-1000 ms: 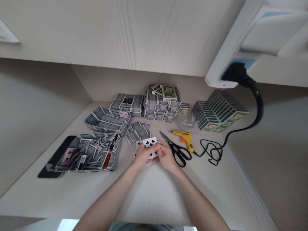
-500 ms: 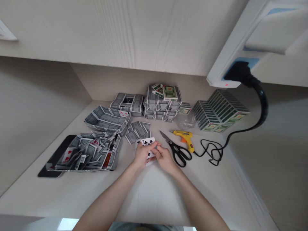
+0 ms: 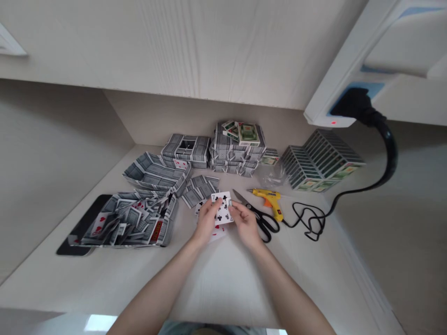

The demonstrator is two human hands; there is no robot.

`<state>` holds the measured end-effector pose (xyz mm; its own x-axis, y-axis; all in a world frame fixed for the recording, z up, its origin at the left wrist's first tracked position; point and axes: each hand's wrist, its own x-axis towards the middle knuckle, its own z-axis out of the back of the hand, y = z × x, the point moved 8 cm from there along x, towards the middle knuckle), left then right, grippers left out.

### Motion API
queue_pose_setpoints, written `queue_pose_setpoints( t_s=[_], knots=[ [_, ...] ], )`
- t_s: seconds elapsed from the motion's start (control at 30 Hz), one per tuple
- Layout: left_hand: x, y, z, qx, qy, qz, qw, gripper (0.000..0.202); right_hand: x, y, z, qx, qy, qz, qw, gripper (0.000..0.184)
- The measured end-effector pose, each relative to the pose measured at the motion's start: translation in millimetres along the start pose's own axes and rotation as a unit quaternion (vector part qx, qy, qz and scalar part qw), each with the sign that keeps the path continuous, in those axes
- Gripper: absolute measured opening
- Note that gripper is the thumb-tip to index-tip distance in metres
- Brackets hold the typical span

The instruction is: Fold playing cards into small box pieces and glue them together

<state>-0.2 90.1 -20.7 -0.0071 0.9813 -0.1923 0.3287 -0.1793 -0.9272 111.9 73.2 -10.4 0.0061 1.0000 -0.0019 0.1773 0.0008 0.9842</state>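
Note:
A seven of clubs playing card [image 3: 222, 215] is held face up between my two hands above the desk. My left hand [image 3: 207, 222] pinches its left side, thumb on the face. On the other side, my right hand [image 3: 245, 224] grips the right edge between thumb and fingers. Whether more cards lie behind it I cannot tell. Beneath the hands are loose face-up cards, including a red-suited card [image 3: 218, 232]. Just beyond lie several face-down grey cards [image 3: 199, 190]. Black-handled scissors [image 3: 265, 223] lie right beside my right hand.
A yellow glue gun [image 3: 270, 200] with a black cord [image 3: 314, 223] lies at right. Left stands a card-built box [image 3: 167, 223] full of cards, on a dark flat object [image 3: 75, 246]. Behind are an open card-built tray [image 3: 153, 174], card-covered blocks [image 3: 237, 151] and stacked card packs [image 3: 324, 160].
The seven of clubs has come up and slightly right, turned more upright. My hands have moved apart to its two sides, showing more of its face.

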Motion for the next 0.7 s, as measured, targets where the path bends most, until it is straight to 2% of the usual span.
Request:
queue_pose_setpoints(
  t_s=[0.13, 0.2, 0.37, 0.7],
  knots=[
    [3.6, -7.7, 10.5, 0.090, -0.038, -0.072, 0.993, 0.018, 1.6, -5.7, 7.2, 0.065, -0.028, -0.022, 0.997, 0.035],
    [4.7, -9.3, 10.5, 0.121, -0.035, -0.087, 0.988, 0.018, 1.2, -5.4, 7.7, 0.076, -0.031, -0.026, 0.996, 0.039],
    [4.0, -8.3, 5.2, 0.110, -0.008, -0.079, 0.991, 0.031, 0.3, -6.3, 2.9, 0.079, -0.012, -0.050, 0.996, 0.046],
    [-0.8, -10.6, 1.9, 0.161, 0.019, -0.086, 0.983, 0.042, 0.9, -13.3, 2.3, 0.067, -0.001, -0.055, 0.996, 0.042]
  ],
)
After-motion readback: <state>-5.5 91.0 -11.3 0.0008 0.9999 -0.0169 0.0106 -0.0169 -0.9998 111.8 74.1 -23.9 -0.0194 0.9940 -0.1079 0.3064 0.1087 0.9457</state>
